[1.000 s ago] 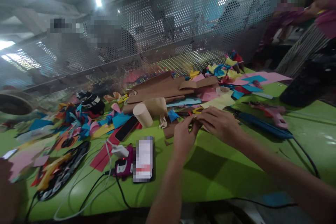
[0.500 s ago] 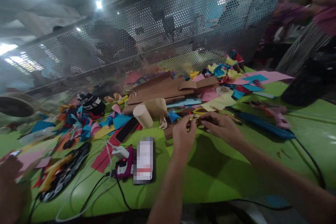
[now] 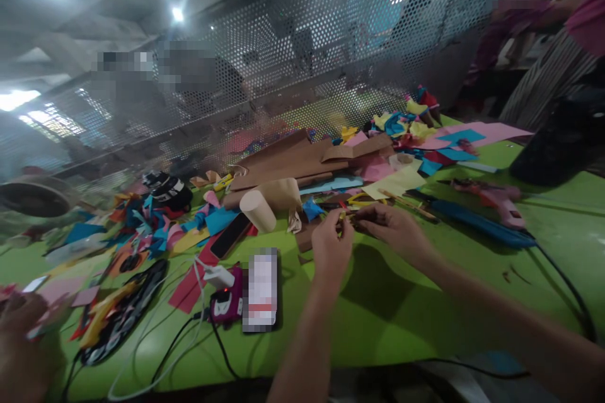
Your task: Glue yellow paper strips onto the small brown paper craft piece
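Above the green table, my left hand point(image 3: 331, 240) is closed in a pinch on a small yellow piece point(image 3: 342, 216), whose kind I cannot make out. Close on its right, my right hand point(image 3: 396, 228) has its fingers pressed together at something small and dark, mostly hidden by the fingertips. The fingertips of both hands nearly meet. Just beyond them lie a crumpled blue paper point(image 3: 312, 208), brown paper point(image 3: 305, 238), a pale yellow sheet point(image 3: 393, 181) and thin sticks point(image 3: 409, 204).
A phone point(image 3: 260, 289) lies beside a magenta power adapter point(image 3: 227, 299) with cables. A cardboard tube point(image 3: 258, 210) stands behind. At right, a pink glue gun point(image 3: 503, 198) rests near a blue case point(image 3: 482, 221). Another person's hand point(image 3: 21, 321) is at far left. Perforated metal screen point(image 3: 283, 69) behind.
My right hand has shifted slightly left, toward my left hand. The other person's hand at far left has moved lower, with pink paper at it. The view has tilted a little.
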The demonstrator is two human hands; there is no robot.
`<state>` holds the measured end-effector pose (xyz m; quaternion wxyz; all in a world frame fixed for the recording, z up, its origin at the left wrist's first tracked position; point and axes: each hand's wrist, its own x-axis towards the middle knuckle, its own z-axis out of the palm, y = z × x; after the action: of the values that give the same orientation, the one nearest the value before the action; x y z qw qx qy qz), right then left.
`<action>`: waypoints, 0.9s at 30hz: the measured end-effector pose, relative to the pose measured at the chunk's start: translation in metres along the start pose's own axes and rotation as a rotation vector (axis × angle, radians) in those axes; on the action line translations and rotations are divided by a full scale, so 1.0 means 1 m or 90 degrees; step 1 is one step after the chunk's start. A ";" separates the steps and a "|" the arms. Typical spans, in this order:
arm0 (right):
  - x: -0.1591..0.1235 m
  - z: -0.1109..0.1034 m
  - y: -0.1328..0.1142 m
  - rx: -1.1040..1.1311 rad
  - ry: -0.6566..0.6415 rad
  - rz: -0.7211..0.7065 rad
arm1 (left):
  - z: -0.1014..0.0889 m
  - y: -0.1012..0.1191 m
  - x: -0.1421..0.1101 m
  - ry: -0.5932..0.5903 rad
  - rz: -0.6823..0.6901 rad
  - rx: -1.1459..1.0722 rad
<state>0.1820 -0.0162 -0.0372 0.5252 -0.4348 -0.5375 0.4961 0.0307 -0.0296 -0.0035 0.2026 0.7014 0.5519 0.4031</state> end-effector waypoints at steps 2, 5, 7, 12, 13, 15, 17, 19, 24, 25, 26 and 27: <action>0.000 0.001 0.000 0.001 0.005 0.000 | 0.001 0.000 -0.001 0.006 -0.006 0.016; 0.001 0.003 -0.001 0.001 0.008 -0.002 | 0.002 0.000 -0.001 0.017 -0.012 0.038; 0.001 0.005 -0.001 0.009 0.010 0.001 | 0.003 0.000 -0.001 0.020 -0.015 0.047; 0.003 0.006 -0.003 0.050 0.008 0.018 | 0.004 0.001 -0.002 0.027 -0.028 0.043; 0.003 0.007 -0.003 0.058 0.008 0.021 | 0.004 0.001 -0.002 0.026 -0.029 0.045; 0.003 0.007 -0.004 0.067 0.009 0.028 | 0.004 0.002 -0.002 0.024 -0.028 0.052; 0.003 0.007 -0.005 0.071 0.011 0.035 | 0.004 0.002 -0.002 0.021 -0.030 0.054; 0.003 0.007 -0.005 0.071 0.014 0.038 | 0.005 0.002 -0.002 0.021 -0.031 0.051; 0.003 0.007 -0.006 0.056 0.017 0.034 | 0.007 0.000 -0.003 0.022 -0.018 0.042; 0.003 0.007 -0.006 0.054 0.019 0.034 | 0.007 0.000 -0.003 0.020 -0.016 0.040; 0.003 0.006 -0.005 0.052 0.022 0.034 | 0.007 0.000 -0.003 0.018 -0.015 0.038; 0.003 0.006 -0.005 0.050 0.024 0.033 | 0.007 0.000 -0.003 0.016 -0.015 0.038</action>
<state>0.1761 -0.0143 -0.0315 0.5386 -0.4371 -0.4963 0.5221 0.0363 -0.0312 -0.0082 0.1794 0.6957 0.5740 0.3929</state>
